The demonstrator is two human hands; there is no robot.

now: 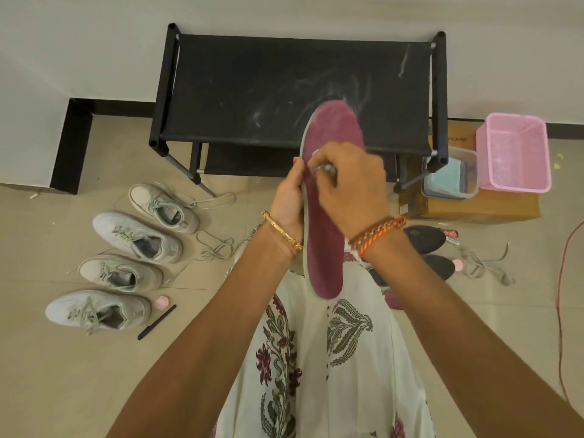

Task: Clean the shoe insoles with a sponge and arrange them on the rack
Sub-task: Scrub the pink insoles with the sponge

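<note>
**Beige tile floor, black rack against a white wall**

Beige tiles run to a white wall with a dark skirting. A black fabric-topped rack (294, 90) stands against it, its top streaked with pale dust. Four pale sneakers (126, 257) line the floor to the left, laces trailing. To the right, a cardboard box (474, 207) carries a clear tub (450, 172) and a pink basket (515, 153); dark insoles (426, 240) lie near.

Between these, over the person's lap, the left hand (289, 203) grips the edge of a maroon insole (325, 216). The right hand (350, 184) curls over its face, pinching something small and grey; I cannot tell what.
</note>
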